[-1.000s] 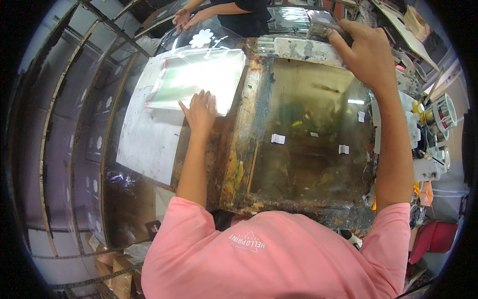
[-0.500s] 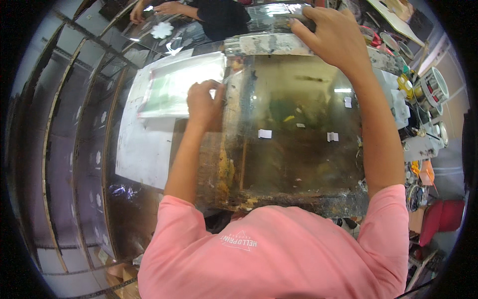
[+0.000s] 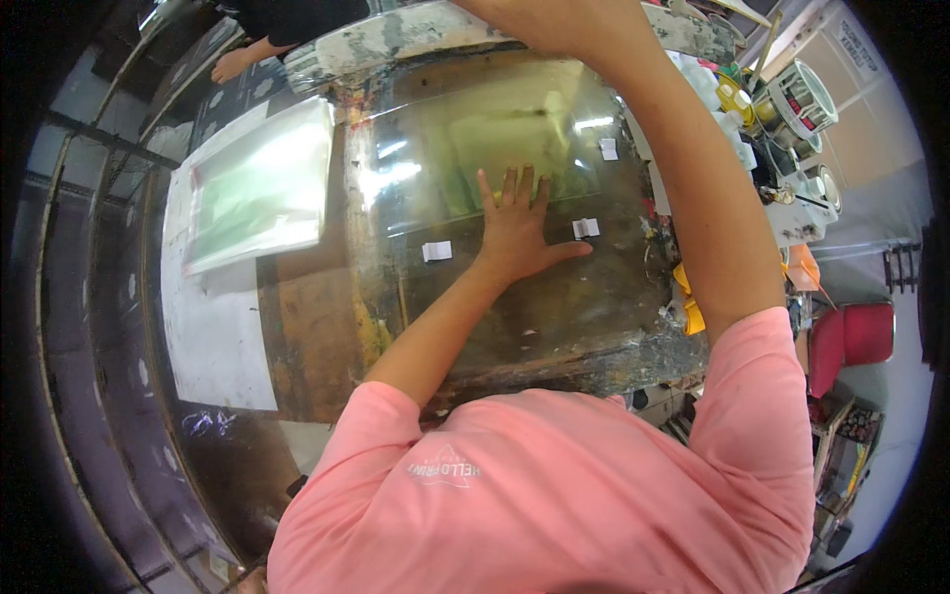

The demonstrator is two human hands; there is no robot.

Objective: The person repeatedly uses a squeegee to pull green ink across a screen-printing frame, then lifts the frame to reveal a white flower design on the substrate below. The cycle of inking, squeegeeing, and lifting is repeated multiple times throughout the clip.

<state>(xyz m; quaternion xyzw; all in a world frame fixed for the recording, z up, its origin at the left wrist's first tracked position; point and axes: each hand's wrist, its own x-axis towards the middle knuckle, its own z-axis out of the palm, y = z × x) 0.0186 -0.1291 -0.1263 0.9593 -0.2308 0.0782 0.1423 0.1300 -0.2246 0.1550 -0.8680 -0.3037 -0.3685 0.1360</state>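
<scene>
Paint-stained worktop (image 3: pixel 317 332): left hand (image 3: pixel 517 235), grip spread wide, over the near edge of a clear sheet (image 3: pixel 440 158); right hand (image 3: pixel 549 22) cropped, its grip impossible to tell.

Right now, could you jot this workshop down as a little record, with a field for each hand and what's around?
Left hand: left hand palm down, fingers spread over the near edge of a clear sheet
Right hand: right hand cut off by the top edge; grip not visible
Left side: shiny pile of sheets on white board
Small pieces: three white tabs
Right side: bucket, red chair
Other person: bare hand, upper left
</scene>
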